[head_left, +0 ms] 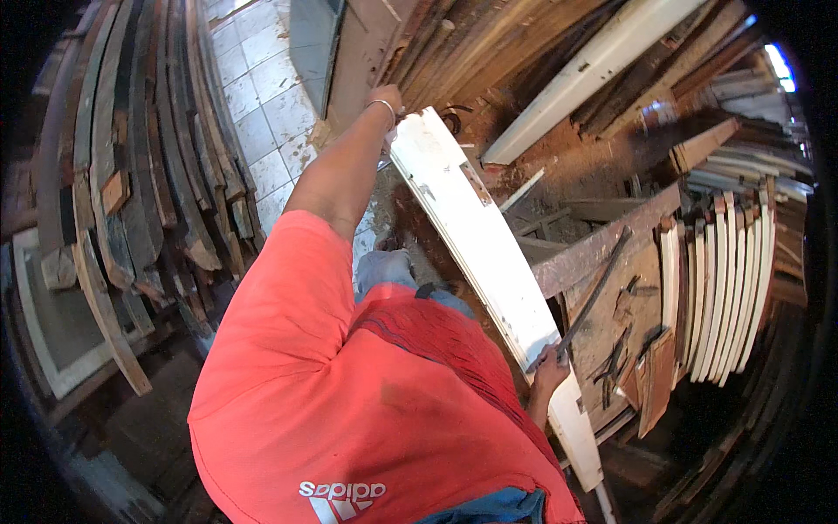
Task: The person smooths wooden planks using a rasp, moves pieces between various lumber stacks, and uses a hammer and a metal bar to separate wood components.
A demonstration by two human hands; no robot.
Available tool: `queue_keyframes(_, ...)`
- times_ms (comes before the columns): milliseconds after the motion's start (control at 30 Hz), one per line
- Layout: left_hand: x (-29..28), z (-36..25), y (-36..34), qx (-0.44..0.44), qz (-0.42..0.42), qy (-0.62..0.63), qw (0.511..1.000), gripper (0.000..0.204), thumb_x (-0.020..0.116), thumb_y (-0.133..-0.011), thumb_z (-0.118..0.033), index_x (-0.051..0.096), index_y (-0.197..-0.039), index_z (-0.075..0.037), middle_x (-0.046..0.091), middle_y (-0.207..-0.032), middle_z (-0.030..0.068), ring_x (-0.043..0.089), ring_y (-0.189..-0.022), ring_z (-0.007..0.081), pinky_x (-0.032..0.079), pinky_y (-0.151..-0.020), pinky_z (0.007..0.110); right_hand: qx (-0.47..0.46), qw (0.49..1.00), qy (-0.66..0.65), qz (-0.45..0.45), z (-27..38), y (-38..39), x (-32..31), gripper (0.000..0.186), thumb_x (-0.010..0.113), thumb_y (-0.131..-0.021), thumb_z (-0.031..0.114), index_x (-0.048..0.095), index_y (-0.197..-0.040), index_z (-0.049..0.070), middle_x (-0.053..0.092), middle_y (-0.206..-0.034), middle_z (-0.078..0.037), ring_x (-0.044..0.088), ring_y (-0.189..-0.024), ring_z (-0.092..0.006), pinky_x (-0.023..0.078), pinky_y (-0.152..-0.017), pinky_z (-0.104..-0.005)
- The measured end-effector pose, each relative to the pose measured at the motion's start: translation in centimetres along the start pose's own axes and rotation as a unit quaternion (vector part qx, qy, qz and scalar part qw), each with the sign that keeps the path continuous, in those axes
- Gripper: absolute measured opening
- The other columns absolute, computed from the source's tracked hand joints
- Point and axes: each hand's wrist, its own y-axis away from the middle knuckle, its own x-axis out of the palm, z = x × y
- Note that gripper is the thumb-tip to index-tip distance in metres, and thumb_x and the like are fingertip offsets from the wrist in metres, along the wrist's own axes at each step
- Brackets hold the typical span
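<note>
A long white-painted wooden board (476, 236) lies slantwise in front of me, with a bare recess cut in one edge near its far end. My left hand (385, 98), with a bracelet at the wrist, is closed at the board's far end; its fingertips are hidden. Lower down, my right hand (548, 371) rests at the board's right edge. It is wrapped round a dark, slim metal bar (601, 284), like a pry bar, which points up and away to the right.
Old timber strips (140, 157) stand stacked at left beside a tiled floor (262, 87). A wooden frame or bench (602, 240) holds dark metal pieces (615, 349) at right. White slats (729, 279) stand beyond it. Another white beam (576, 87) leans at the back.
</note>
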Motion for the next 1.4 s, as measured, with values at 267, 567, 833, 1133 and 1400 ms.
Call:
queue_keyframes(267,0.1,-3.4,4.2,-0.03,-0.079,-0.231,0.969,0.047,0.062,-0.09,-0.035,0.065,-0.12,0.001,0.058,-0.134,0.022,0.055,-0.124,0.0354,0.044,-0.104,0.04,0.003,0.992,0.088,-0.092,-3.9,-1.1,1.0,0.017,0.062,-0.088,0.015,0.059,-0.085,-0.002,0.056,-0.064,-0.004,0.053,-0.056,-0.0144,0.043,-0.053,-0.0315)
queue_keyframes(567,0.0,-0.5,2.8,-0.014,-0.175,-0.063,0.982,0.049,0.055,-0.094,-0.043,0.067,-0.108,0.002,0.07,-0.107,0.0206,0.067,-0.1,0.0323,0.053,-0.086,0.04,-0.01,0.995,0.032,-0.097,-3.6,-0.8,1.0,0.02,0.067,-0.087,0.019,0.062,-0.091,0.0,0.057,-0.069,-0.003,0.053,-0.057,-0.0158,0.045,-0.054,-0.0319)
queue_keyframes(833,-3.0,3.6,7.6,-0.045,0.106,0.508,0.854,0.015,0.06,-0.097,-0.024,0.06,-0.099,-0.01,0.062,-0.081,0.0053,0.064,-0.07,0.0167,0.049,-0.052,0.028,0.061,0.995,-0.062,-0.056,0.0,-2.3,-2.8,0.014,0.061,-0.089,0.013,0.061,-0.082,0.002,0.05,-0.06,0.0,0.043,-0.045,-0.0084,0.035,-0.04,-0.0252)
queue_keyframes(1133,0.5,1.3,11.7,0.093,-0.07,0.132,0.984,0.05,0.071,-0.088,-0.042,0.069,-0.108,0.004,0.072,-0.089,0.0159,0.069,-0.082,0.0287,0.053,-0.075,0.039,0.006,0.977,0.066,-0.203,-5.4,-10.4,-4.0,0.015,0.067,-0.086,0.014,0.064,-0.084,-0.001,0.061,-0.076,-0.01,0.057,-0.067,-0.0156,0.043,-0.054,-0.0275)
queue_keyframes(1400,0.6,5.5,6.3,0.31,-0.167,-0.3,0.886,0.029,0.045,-0.092,-0.011,0.068,-0.109,-0.006,0.071,-0.102,0.0229,0.068,-0.095,0.038,0.052,-0.084,0.047,0.019,0.924,0.313,-0.22,-12.5,-20.1,-9.3,0.048,0.074,-0.079,0.04,0.07,-0.098,-0.004,0.07,-0.093,-0.027,0.068,-0.091,-0.0404,0.053,-0.081,-0.0468)
